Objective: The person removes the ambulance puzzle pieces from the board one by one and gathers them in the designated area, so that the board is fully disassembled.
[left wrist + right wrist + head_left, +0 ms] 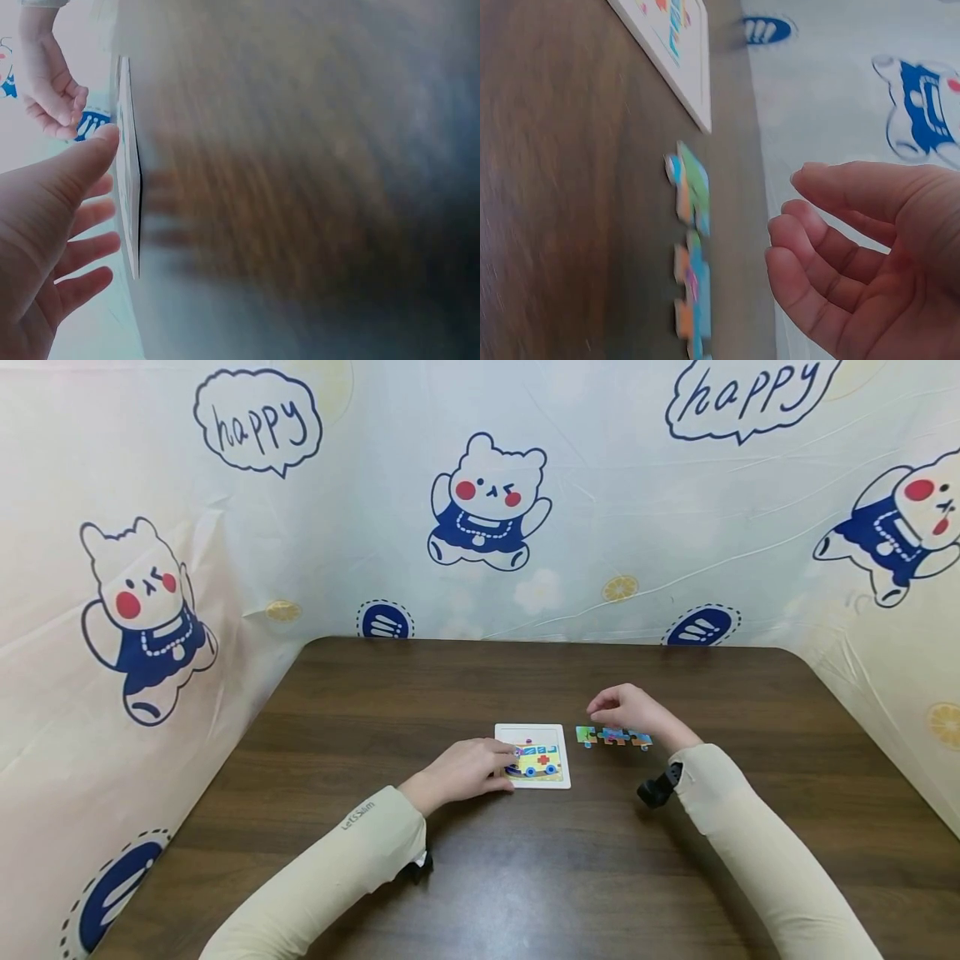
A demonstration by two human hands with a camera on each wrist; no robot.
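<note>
A white-framed jigsaw board lies on the table, its lower part showing a yellow ambulance picture. My left hand is at the board's left side, fingertips overlapping the picture. In the left wrist view its fingers are spread and fairly straight beside the board's thin edge. Loose puzzle pieces sit in a short row to the right of the board. Over them hovers my right hand, fingers loosely bent. The right wrist view shows nothing between its thumb and fingers, with the pieces below.
The brown wooden table reaches back to a printed curtain with cartoon bears. A black wrist camera juts from the right sleeve, close above the tabletop.
</note>
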